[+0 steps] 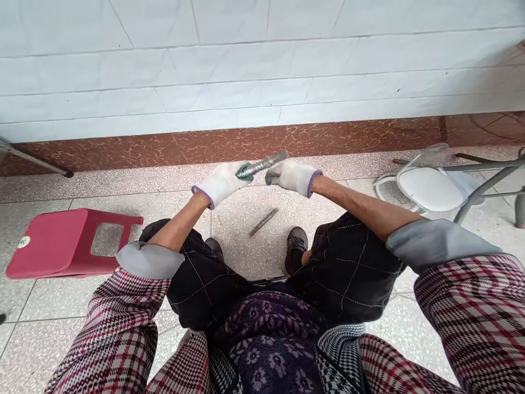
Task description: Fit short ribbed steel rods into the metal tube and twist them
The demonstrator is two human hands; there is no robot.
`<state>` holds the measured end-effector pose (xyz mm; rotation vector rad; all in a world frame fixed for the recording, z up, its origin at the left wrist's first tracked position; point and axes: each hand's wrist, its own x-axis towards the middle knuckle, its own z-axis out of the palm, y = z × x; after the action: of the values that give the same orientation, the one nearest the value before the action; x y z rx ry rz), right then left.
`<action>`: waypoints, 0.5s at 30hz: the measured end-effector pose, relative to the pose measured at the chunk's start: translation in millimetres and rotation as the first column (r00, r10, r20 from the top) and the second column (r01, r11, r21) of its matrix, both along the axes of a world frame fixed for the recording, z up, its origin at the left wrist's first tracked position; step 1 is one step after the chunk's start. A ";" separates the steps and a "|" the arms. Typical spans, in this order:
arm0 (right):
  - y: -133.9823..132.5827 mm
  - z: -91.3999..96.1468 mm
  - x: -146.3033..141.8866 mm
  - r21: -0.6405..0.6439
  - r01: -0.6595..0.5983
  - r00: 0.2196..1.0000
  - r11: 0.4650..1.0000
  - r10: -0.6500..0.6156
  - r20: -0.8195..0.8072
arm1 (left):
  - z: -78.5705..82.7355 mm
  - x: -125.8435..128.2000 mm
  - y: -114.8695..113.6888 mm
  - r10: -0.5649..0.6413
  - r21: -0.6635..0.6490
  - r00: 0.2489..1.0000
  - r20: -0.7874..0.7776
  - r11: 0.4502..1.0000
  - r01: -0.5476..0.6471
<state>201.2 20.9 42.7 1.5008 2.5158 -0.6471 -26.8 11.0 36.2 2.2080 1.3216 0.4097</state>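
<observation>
I sit with both arms stretched out over my knees, wearing white work gloves with purple cuffs. My left hand is closed round the near end of a grey threaded metal rod. My right hand is closed just beside the rod's middle, its fingers curled at the rod's underside. The rod slants up to the right, its far end sticking out past the right glove. A second, shorter metal rod lies on the speckled floor between my shoes.
A red plastic stool lies tipped on its side at the left. At the right stand a white round seat and grey metal chair legs. A white tiled wall with a red-brown skirting runs straight ahead.
</observation>
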 end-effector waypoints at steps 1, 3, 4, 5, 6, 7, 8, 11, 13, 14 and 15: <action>-7.7 -0.1 -5.9 -0.014 -0.023 1.000 1.000 0.023 0.005 | 0.6 -4.3 5.4 0.044 0.013 0.999 0.006 0.999 -0.044; -23.3 4.9 -17.5 -0.007 -0.081 0.997 0.997 0.081 0.001 | -0.3 -11.5 15.5 0.130 0.052 0.989 -0.067 0.991 -0.126; -30.1 9.8 -22.4 0.005 -0.105 0.994 0.994 0.105 0.005 | -1.1 -14.3 19.8 0.166 0.076 0.976 -0.138 0.985 -0.156; -35.5 16.1 -26.3 0.021 -0.128 0.992 0.992 0.128 0.010 | -2.1 -16.4 23.2 0.197 0.099 0.955 -0.223 0.979 -0.179; -39.2 23.1 -29.0 0.035 -0.139 0.990 0.990 0.139 0.019 | -2.9 -17.8 25.6 0.216 0.118 0.924 -0.315 0.975 -0.187; -41.0 30.7 -30.3 0.049 -0.136 0.991 0.990 0.134 0.029 | -3.8 -18.3 26.9 0.218 0.133 0.889 -0.404 0.975 -0.178; -40.8 38.0 -30.0 0.064 -0.115 0.993 0.991 0.112 0.035 | -4.8 -17.6 27.0 0.200 0.140 0.851 -0.485 0.979 -0.150; -28.0 53.2 -19.8 0.125 0.033 0.999 0.992 -0.033 -0.002 | -8.6 -7.9 19.5 0.025 0.054 0.740 -0.672 0.998 0.015; -11.9 52.9 -8.0 0.175 0.113 0.993 0.978 -0.106 -0.051 | -10.9 3.3 9.3 -0.118 -0.044 0.685 -0.719 0.991 0.125; -3.2 49.2 -2.0 0.207 0.136 0.990 0.969 -0.127 -0.060 | -11.1 9.0 3.7 -0.172 -0.079 0.671 -0.721 0.983 0.167; 5.0 43.5 3.3 0.214 0.146 0.989 0.966 -0.138 -0.048 | -10.4 14.0 -1.7 -0.203 -0.086 0.674 -0.710 0.975 0.203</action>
<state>204.4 25.9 86.2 1.7707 2.5926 -0.4285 -12.8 9.3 25.8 2.5906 1.3837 -0.6257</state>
